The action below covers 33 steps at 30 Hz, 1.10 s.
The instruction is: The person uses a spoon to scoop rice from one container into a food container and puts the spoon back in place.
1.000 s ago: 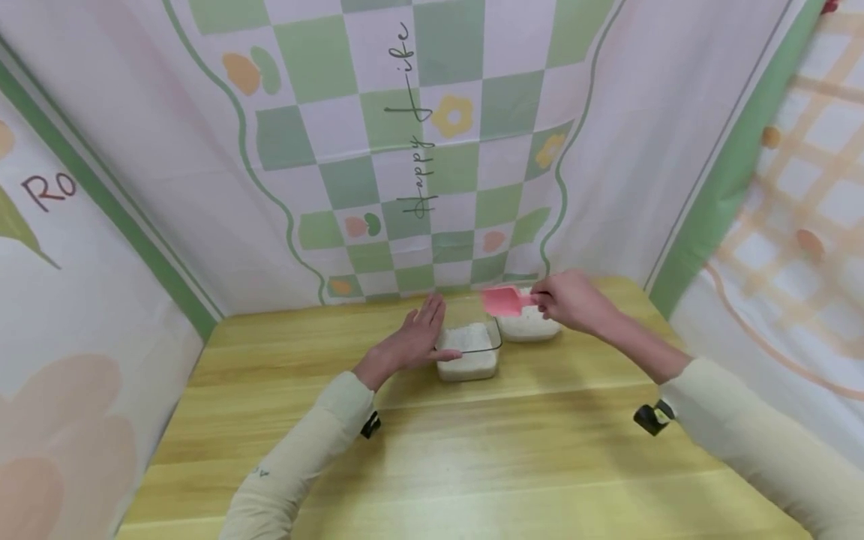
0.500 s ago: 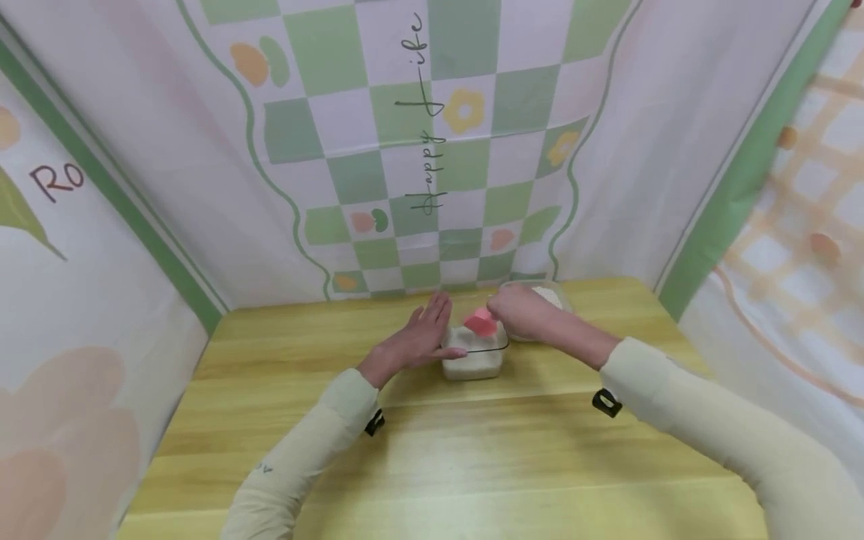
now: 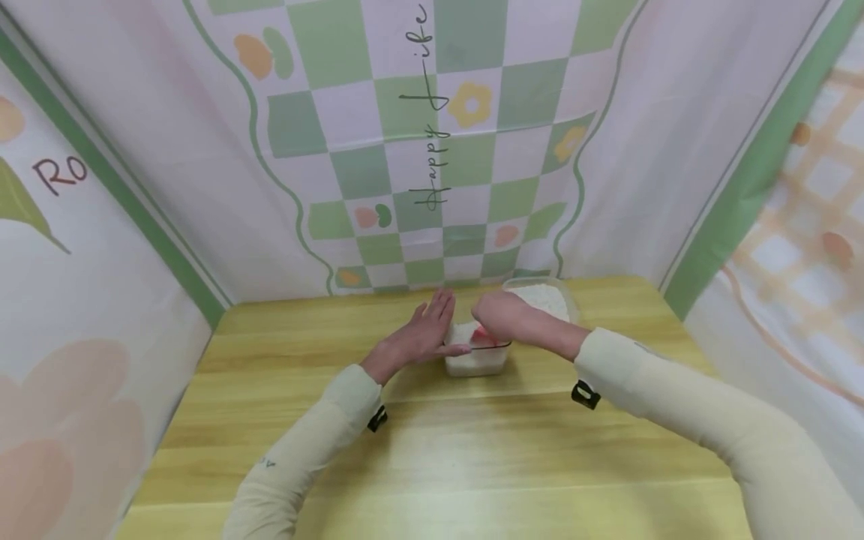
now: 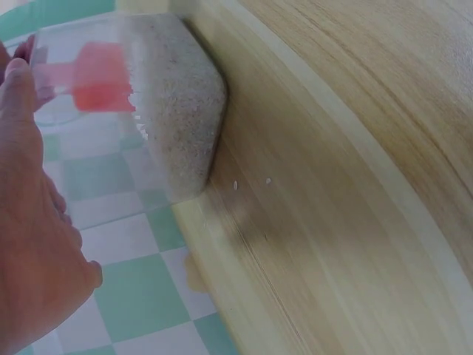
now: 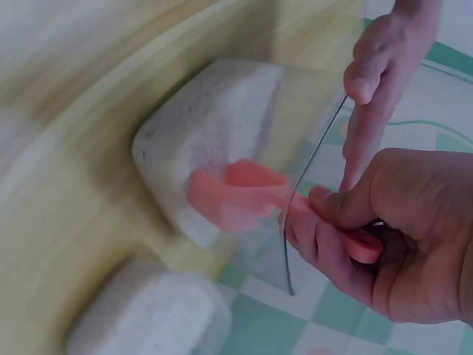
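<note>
My right hand grips the handle of a pink scoop, whose blade dips into the white rice inside a clear square container. In the left wrist view the scoop shows through the container wall, its edge at the rice. My left hand lies with straight fingers along the container's left side, thumb over the near rim. Behind my right hand, a second clear container holds more white grains. In the head view my right hand hides most of the scoop.
Both containers stand near the back edge of a wooden table. A few loose rice grains lie on the wood. A checkered curtain hangs right behind the table, with more curtain on either side.
My right hand has carried the scoop left from above the second container and lowered it into the nearer one. My left hand has stayed at that container's side.
</note>
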Tool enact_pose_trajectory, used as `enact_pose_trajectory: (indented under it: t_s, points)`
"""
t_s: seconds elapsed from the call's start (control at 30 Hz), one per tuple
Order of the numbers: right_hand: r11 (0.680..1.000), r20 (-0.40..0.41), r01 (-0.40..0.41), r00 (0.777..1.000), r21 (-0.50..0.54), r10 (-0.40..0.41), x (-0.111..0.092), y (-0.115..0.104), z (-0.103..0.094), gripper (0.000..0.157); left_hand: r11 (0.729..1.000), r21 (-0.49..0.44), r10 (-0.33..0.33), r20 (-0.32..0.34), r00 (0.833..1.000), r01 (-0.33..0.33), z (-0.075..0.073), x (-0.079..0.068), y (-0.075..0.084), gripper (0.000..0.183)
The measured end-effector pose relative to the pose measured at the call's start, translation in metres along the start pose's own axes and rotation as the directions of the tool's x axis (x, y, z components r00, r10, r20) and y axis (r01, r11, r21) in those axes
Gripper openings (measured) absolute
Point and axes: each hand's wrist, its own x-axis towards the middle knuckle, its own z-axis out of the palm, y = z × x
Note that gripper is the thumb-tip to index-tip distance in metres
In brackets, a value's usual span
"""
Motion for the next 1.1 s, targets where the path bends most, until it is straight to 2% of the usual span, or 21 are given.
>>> enact_pose_trajectory:
  t_s: [0.1,0.2,0.3,0.4,0.53,0.73,0.8,0.97,1.1]
  points:
    - [0.984,0.122,-0.079,0.991,0.162,0.059,0.006,0.004,-0.002,0.028,1.000,0.003,-0.002,0.003,1.000,0.002,0.000,0.000,0.000,0.106]
    - [0.922,0.200,-0.164,0.975,0.350,0.098,0.012,0.011,0.002,0.038,1.000,-0.002,-0.002,0.004,1.000,0.002,-0.001,0.000,0.000,0.106]
    - [0.806,0.243,-0.230,0.964,0.545,0.111,0.016,0.018,0.011,0.039,1.000,-0.003,-0.001,-0.001,1.000,0.001,-0.001,0.000,0.001,0.108]
    - [0.689,0.271,-0.279,0.955,0.669,0.123,0.017,0.022,0.018,0.033,1.000,0.000,-0.004,-0.006,1.000,0.004,-0.001,-0.001,0.002,0.109]
    - [0.575,0.295,-0.320,0.945,0.753,0.140,0.015,0.024,0.023,0.029,1.000,-0.003,-0.011,0.002,1.000,0.011,-0.002,-0.002,0.003,0.108]
    - [0.409,0.301,-0.324,0.946,0.853,0.121,0.005,0.030,0.020,0.025,1.000,-0.009,-0.023,0.006,1.000,0.023,-0.005,-0.004,0.005,0.109]
    - [0.367,0.296,-0.318,0.948,0.874,0.116,0.001,0.032,0.020,0.023,1.000,-0.004,-0.020,0.003,1.000,0.020,-0.006,-0.004,0.005,0.109]
    - [0.327,0.285,-0.308,0.951,0.893,0.118,-0.008,0.040,0.022,0.026,1.000,0.015,-0.015,0.011,1.000,0.015,-0.003,-0.003,0.004,0.108]
    - [0.239,0.290,-0.308,0.951,0.921,0.109,-0.014,0.044,0.027,0.026,1.000,0.008,-0.018,0.018,1.000,0.018,-0.002,-0.003,0.004,0.107]
